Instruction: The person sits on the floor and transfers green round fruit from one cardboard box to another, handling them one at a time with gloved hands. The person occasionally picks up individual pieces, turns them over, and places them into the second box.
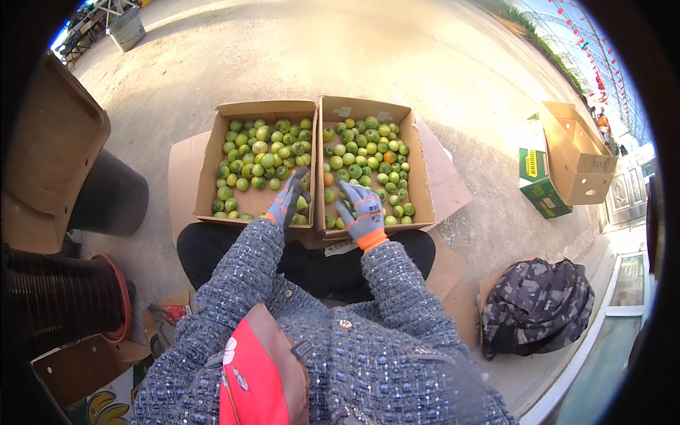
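Observation:
Two open cardboard boxes stand side by side before me, the left box (206,175) and the right box (425,180). Both hold many small green tomatoes (260,147); an orange tomato (389,156) lies in the right one. My left hand (289,196), in a grey glove with orange trim, reaches into the right side of the left box, fingers beside some tomatoes. Whether it grips one cannot be told. Over the near left part of the right box is my right hand (362,207), gloved alike, its fingers bent above tomatoes; its fingertips are partly hidden.
Flattened cardboard (186,172) lies under the boxes. To the right are stacked cartons (571,154) and a camouflage backpack (536,308). At left stand a dark bucket (114,194) and a dark ribbed container (64,300). A grey bucket (126,31) stands farther off.

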### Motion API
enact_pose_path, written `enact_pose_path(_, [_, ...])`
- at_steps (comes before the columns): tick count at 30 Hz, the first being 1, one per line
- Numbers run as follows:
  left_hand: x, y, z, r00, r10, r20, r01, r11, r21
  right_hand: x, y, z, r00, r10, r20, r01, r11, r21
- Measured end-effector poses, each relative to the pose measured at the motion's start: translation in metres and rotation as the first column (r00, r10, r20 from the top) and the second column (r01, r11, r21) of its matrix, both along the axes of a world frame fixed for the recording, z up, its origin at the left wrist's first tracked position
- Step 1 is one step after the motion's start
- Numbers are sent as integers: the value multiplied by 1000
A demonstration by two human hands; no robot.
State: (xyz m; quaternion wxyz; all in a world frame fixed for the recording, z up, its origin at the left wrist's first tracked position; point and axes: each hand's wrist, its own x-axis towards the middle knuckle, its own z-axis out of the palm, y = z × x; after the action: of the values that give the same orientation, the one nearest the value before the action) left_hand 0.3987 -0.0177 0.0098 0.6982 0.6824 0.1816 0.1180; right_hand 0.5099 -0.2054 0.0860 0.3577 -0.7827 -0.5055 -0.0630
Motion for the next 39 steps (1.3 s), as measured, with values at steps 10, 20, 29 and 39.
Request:
enact_pose_path(10, [-11,-14,13,995,-64,79,67,997,-37,-52,39,-6,997,44,65,-19,938,-347])
enact_pose_path(20, [5,-17,11,959,281,32,-269,942,-203,-4,15,-36,905,-368,-215,274,889,-368])
enact_pose_path(29, [18,-17,38,591,309,-745,333,748,574,-14,13,-40,943,-289,-166,184,866,-465])
enact_pose_path(39, [38,-20,28,452,342,-824,737,378,561,-15,15,-40,958,-263,-110,186,869,-459])
